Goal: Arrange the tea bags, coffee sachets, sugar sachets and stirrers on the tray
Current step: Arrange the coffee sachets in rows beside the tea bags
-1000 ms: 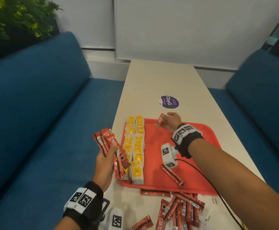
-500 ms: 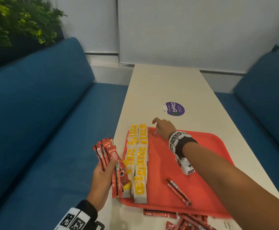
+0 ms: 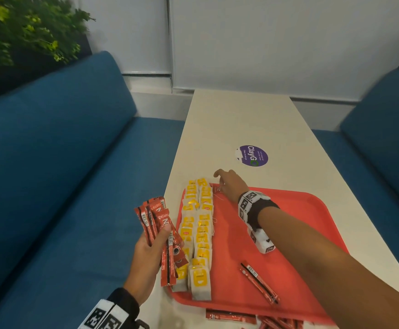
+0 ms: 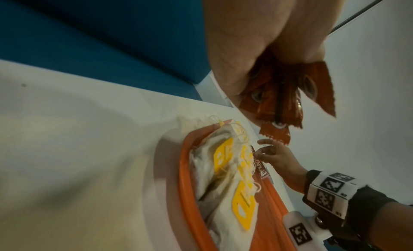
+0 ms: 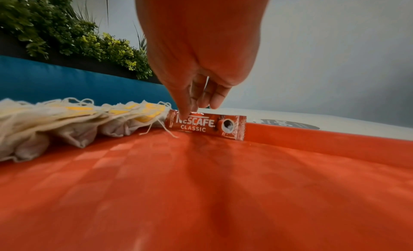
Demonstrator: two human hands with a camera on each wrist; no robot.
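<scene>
The right hand (image 3: 231, 186) is out at the far left corner of the red tray (image 3: 312, 210), fingers pointing down onto a single coffee sachet (image 5: 205, 126). That sachet stands on its long edge against the tray's far wall, label facing the wrist camera. The thumb sits on its front face and the fingers (image 5: 214, 97) curl over its top edge, so the hand is pinching it there.

Just to the left of it, touching or nearly so, runs the double row of tea bags (image 3: 198, 233), yellow tags up, laid along the left side of the tray from far edge to near edge, strings straggling over the tray floor.

The left hand (image 3: 146, 255) hovers off the tray's left side, over the table (image 3: 241, 119) edge, clenched round a bundle of coffee sachets (image 3: 160, 233) fanned out above and below its grip. From the left wrist view their torn-look ends hang down past the fingers.

On the near right part of the tray lie two slim red sticks (image 3: 259, 282) side by side, slanting. Whether they are stirrers or sachets I cannot tell. More red sachets (image 3: 231, 315) lie on the table just past the tray's near edge.

Beyond the tray, a round purple sticker (image 3: 252, 156) sits on the table. Blue benches (image 3: 51, 162) flank both sides, green plants (image 3: 22, 32) at the far left.
</scene>
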